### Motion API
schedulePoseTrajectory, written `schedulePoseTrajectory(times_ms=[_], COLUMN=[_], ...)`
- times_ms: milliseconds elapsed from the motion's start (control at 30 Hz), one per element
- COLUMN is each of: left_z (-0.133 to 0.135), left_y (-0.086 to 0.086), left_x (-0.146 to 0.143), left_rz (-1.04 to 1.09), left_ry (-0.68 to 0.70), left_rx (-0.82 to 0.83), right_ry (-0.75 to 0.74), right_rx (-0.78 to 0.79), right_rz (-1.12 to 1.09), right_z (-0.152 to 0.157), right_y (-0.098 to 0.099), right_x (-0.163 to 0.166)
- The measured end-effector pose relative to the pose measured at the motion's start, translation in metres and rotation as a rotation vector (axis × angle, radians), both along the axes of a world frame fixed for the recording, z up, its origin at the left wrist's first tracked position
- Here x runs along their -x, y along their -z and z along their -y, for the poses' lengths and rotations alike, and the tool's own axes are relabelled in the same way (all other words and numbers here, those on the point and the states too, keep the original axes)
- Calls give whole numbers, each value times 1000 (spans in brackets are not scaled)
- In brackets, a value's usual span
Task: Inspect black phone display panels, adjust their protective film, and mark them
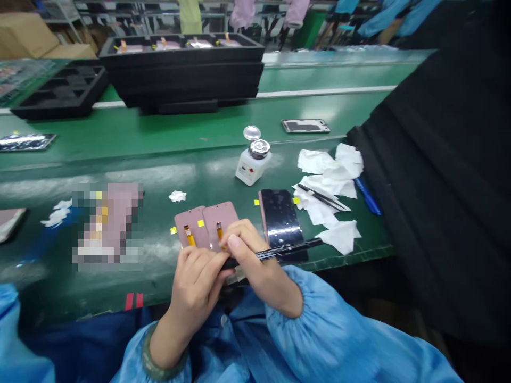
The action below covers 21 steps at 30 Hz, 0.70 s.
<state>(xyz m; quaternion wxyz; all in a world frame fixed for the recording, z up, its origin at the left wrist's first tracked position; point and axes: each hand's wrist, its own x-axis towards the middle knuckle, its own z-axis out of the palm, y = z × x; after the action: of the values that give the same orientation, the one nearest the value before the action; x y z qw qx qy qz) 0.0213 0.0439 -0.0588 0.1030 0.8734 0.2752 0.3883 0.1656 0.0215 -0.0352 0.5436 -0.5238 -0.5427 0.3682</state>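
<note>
Head view: green bench [155,274], people [190,18] beyond; hands [195,282] together on black marker [289,248].

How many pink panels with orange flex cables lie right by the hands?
2: the left pink panel, just beyond the left hand, and the right pink panel beside it, partly covered by the right hand. More could be hidden beneath the hands.

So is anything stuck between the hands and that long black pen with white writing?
Nothing visible: the right hand grips the long black pen with white writing, and the left hand pinches one end, so both touch it.
</note>
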Motion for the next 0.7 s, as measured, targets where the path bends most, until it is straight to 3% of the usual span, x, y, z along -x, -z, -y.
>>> schedulePoseTrajectory(times_ms=[133,200,300,333,400,500,600,700], left_z=[4,4,5,5,6,6,3,-1], left_y=[-2,-1,1,2,5,11,15,15], left_x=[-16,-22,-28,-29,-32,-36,-38,-33], left_rz=[28,14,-151,-228,-389,-601,-666,-671], left_ry=[36,78,38,-1,-68,-62,-12,80], left_rx=[-81,-108,-160,-165,-140,-90,-139,-173], right_ry=[61,52,90,222,579,828,889,848], right_rx=[-53,-61,34,103,300,396,422,364], right_rz=[-221,-203,-33,19,362,547,612,633], right_z=[11,13,13,14,21,34,40,42], right_y=[8,7,0,-3,-6,-3,7,15], right_x=[12,3,-48,-73,-127,-189,-216,-222])
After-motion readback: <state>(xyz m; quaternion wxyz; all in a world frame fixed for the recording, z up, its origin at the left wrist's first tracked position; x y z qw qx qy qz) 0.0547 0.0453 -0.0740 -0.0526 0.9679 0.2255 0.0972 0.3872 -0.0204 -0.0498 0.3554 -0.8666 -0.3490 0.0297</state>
